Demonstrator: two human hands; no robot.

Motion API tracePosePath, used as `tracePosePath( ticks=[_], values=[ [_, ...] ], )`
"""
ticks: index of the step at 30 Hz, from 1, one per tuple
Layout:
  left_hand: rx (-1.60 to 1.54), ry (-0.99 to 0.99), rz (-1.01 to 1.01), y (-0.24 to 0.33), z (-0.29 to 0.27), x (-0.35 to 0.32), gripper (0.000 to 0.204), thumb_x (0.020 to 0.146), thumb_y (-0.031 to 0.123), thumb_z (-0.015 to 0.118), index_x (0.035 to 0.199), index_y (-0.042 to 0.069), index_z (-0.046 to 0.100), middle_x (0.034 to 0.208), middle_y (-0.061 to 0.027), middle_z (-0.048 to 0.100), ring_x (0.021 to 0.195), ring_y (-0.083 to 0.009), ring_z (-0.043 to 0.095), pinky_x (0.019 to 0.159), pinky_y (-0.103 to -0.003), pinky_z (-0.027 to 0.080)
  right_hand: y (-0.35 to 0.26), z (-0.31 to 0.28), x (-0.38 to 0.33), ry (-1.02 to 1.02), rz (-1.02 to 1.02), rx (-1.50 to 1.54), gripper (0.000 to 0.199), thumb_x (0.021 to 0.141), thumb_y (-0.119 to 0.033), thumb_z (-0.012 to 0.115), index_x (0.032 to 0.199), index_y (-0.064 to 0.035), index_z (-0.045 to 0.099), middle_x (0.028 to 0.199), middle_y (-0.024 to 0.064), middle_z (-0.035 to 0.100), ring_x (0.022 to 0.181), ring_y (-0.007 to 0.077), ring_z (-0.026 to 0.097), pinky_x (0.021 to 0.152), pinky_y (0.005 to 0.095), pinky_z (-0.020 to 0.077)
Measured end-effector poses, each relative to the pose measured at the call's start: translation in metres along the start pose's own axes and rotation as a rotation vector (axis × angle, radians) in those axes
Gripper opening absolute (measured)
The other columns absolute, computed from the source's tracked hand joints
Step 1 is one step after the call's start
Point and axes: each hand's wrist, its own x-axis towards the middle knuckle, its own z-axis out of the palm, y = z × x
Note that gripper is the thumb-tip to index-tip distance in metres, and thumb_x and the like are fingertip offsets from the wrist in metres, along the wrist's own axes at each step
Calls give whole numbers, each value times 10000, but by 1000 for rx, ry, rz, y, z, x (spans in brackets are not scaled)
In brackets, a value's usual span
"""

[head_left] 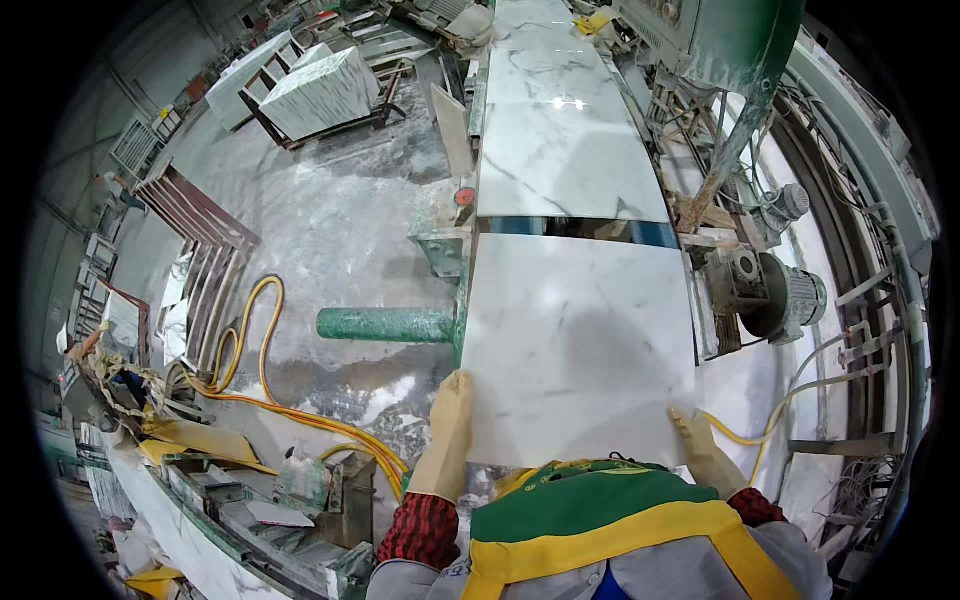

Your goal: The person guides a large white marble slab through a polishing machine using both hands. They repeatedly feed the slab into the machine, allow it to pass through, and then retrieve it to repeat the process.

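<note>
A white, grey-veined marble slab (570,320) lies flat in front of me on a conveyor, its near edge close to my green and yellow apron (590,510). My left hand (452,430), in a cream rubber glove, is closed on the slab's left edge near its front corner. On the opposite edge, my gloved right hand (697,448) grips the slab with its thumb on top; its other fingers are mostly hidden. Beyond a gap showing dark blue belts (655,234), a second polished marble slab (570,150) lies in line with the first.
A green pipe-like bar (385,324) juts left from the conveyor. Yellow hoses (300,420) snake over the floor at left. An electric motor (790,298) sits close along the right side. Farther left stand a metal rack (205,260) and stacked marble blocks (325,90).
</note>
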Motion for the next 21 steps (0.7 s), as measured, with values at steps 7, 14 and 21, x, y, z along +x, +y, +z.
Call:
tracePosePath(
  ticks=[7, 14, 21],
  values=[
    [59, -13, -38, 40, 4, 13, 570, 1141, 509, 488, 1451, 84, 707, 1403, -205, 752, 1320, -402, 685, 1132, -462, 504, -25, 2, 37, -3, -30, -6, 628, 984, -394, 865, 1435, -2, 670, 1254, 89, 746, 1097, 208, 707, 942, 395, 593],
    [38, -20, -41, 30, 17, 30, 569, 1140, 516, 499, 1445, 88, 718, 1406, -190, 749, 1311, -379, 686, 1130, -439, 501, -48, 6, 50, -18, -14, -7, 535, 988, -404, 843, 1349, -29, 718, 1182, 70, 764, 1017, 194, 721, 856, 372, 601],
    [-12, -13, -60, 39, 25, 40, 544, 1138, 495, 526, 1461, 99, 713, 1407, -147, 763, 1311, -334, 693, 1130, -421, 503, -34, -4, 79, 63, 52, -87, 573, 1008, -386, 849, 1432, -36, 687, 1256, 77, 765, 1072, 213, 721, 930, 380, 594]
  ],
)
